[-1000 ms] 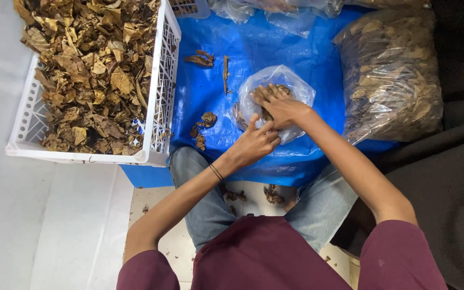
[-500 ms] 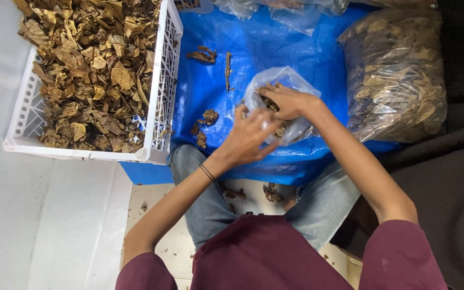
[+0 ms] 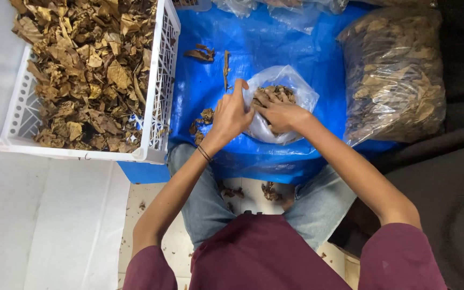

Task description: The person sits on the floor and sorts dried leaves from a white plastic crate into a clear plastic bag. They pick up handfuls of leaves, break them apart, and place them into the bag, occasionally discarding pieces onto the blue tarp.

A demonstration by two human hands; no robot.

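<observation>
Both hands are working at a small clear plastic bag (image 3: 283, 107) lying on the blue tarp (image 3: 318, 59): the left hand (image 3: 231, 114) is pinching the bag's left edge, while the right hand (image 3: 280, 111) is pressing loosely open onto the dried leaves inside. To the left, a white crate (image 3: 159, 91) of dried leaves is sitting, and a large filled bag (image 3: 396, 70) is lying to the right.

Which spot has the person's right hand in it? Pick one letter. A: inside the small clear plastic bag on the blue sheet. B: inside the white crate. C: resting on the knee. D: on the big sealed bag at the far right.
A: the right hand is pushed into the mouth of the small clear bag of dried leaves, while the left hand holds its rim.
</observation>
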